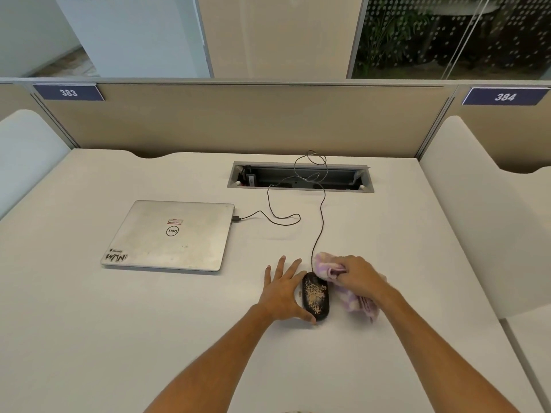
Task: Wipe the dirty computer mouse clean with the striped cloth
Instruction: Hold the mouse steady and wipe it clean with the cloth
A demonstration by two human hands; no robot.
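Note:
A black computer mouse (316, 296) lies on the white desk (149, 323), its top speckled with tan dirt. My left hand (283, 290) rests against the mouse's left side, thumb at its near end and fingers spread flat on the desk. My right hand (359, 274) grips a bunched purple-and-white striped cloth (328, 265), whose front fold touches the mouse's far right end. More of the cloth hangs out under my right wrist, to the right of the mouse.
A shut silver laptop (173, 235) lies to the left. The mouse's thin black cable (322, 216) loops back over an open cable slot (299, 177) and plugs into the laptop. A beige partition (238, 120) closes the desk's far edge.

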